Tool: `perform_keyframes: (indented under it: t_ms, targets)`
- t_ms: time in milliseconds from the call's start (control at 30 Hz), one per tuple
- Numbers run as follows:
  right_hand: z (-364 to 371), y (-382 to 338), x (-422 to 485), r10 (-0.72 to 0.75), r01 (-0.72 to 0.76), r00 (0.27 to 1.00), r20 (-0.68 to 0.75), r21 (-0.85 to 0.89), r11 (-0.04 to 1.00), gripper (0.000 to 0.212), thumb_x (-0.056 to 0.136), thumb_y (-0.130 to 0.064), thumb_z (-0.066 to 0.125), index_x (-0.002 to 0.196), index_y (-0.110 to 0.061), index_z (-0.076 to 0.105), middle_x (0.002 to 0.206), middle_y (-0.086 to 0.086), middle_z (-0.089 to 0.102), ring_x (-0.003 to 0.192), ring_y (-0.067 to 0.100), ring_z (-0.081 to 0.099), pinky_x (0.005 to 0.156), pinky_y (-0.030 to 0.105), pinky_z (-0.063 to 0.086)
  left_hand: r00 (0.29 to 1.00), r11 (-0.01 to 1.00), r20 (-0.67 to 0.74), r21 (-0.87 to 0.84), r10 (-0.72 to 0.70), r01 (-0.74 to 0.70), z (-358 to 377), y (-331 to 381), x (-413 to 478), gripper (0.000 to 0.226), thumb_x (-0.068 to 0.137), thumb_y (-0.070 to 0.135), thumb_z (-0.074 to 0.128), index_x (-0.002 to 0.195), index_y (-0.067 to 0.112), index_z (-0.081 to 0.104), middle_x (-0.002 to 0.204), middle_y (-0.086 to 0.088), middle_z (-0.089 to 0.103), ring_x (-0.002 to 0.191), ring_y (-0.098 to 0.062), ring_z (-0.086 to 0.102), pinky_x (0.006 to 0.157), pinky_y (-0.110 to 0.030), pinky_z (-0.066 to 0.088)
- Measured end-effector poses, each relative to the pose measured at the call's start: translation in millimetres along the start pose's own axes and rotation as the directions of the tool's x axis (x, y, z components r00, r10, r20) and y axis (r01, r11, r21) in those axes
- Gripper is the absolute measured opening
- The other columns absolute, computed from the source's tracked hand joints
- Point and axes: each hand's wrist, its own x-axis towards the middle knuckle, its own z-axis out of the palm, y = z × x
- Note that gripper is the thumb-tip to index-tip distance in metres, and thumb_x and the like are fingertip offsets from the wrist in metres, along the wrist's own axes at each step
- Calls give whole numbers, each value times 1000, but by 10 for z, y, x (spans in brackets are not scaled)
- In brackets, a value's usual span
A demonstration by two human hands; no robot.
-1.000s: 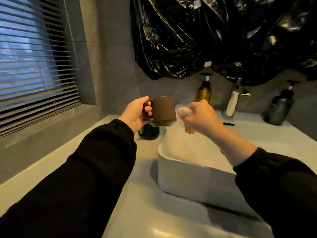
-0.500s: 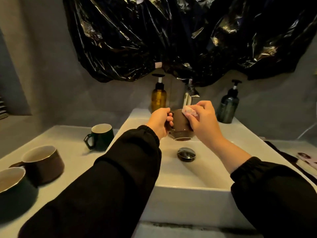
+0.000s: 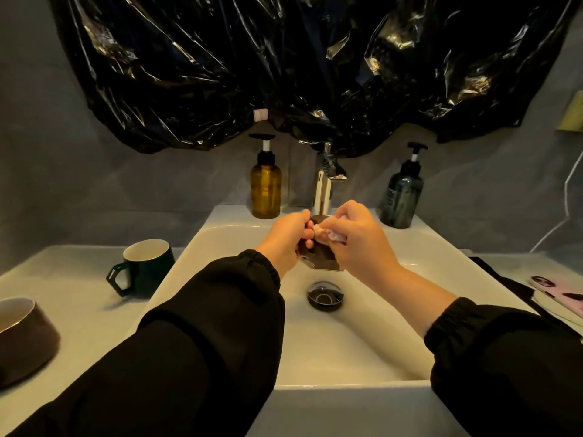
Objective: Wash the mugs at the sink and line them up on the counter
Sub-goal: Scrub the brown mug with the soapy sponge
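Note:
Over the white sink [image 3: 362,386], below the chrome tap [image 3: 323,190], my left hand [image 3: 285,241] grips a brown mug [image 3: 320,263] by its handle; most of the mug is hidden between my hands. My right hand [image 3: 359,238] pinches a pale pink sponge [image 3: 328,234] and holds it against the mug. A dark green mug [image 3: 145,268] stands upright on the counter left of the sink. A brown mug [image 3: 22,339] stands at the left edge, partly cut off.
An amber pump bottle [image 3: 265,184] and a dark green pump bottle [image 3: 402,193] flank the tap on the sink's back ledge. The drain plug [image 3: 325,294] sits in the basin. Black plastic sheeting [image 3: 284,67] hangs above. A phone [image 3: 558,291] lies on the right.
The view has swung right from the window to face the sink. My hands have carried the brown mug over the basin under the tap, and the sponge now meets the mug.

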Motion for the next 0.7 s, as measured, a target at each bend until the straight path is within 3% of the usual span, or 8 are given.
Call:
perform_keyframes:
  t_ms: [100,200,367,433,567,633,700]
  targets:
    - [-11,71,29,208,-193,969,-136,110,975,13,89,-16,65,95,-11,75,87,3,48,81,21,50,69,27,38,1000,1000,26,-28,-12,13,-32,-23,-18,36,102,28,38,71,12,47,53,1,37,46,-9,32,48,-19,32]
    - [-30,139,35,412,-382,899,-147,193,904,17,92,-20,62,99,-10,74,90,5,53,84,19,54,65,18,33,1000,999,26,-46,-11,12,-34,-48,-31,37,102,28,37,71,13,48,53,1,37,45,-9,32,48,-19,32]
    - [19,-36,8,125,-119,980,-157,47,992,12,89,-17,65,91,-10,75,85,3,49,82,16,45,68,25,36,998,999,52,35,19,-21,14,-73,-81,35,102,29,38,72,13,48,55,1,38,49,-10,34,52,-20,33]
    - [8,11,34,186,-173,960,-211,79,982,14,90,-17,63,92,-9,75,87,2,46,84,17,44,71,25,34,998,999,61,42,32,-35,23,-66,-101,35,101,30,39,72,12,49,54,1,39,49,-10,35,52,-21,34]
    - [-77,229,32,509,-458,835,-207,249,853,25,95,-24,57,94,-3,70,91,3,49,88,21,53,75,28,41,997,998,60,-27,54,-53,7,-46,-113,37,101,30,39,71,11,50,55,0,39,48,-10,33,49,-20,33]
    - [-95,199,9,478,-434,856,-199,228,872,23,96,-23,56,95,-5,70,91,2,50,87,20,53,74,28,41,996,998,74,-30,55,-53,13,-56,-121,37,101,30,39,70,11,49,55,0,38,49,-10,33,51,-20,33]
    - [-99,72,-6,309,-274,927,-215,176,945,16,93,-17,59,94,-8,72,88,2,50,85,18,49,73,28,40,995,999,92,3,49,-49,25,-74,-138,38,101,31,39,70,12,49,54,0,37,50,-11,33,54,-22,32]
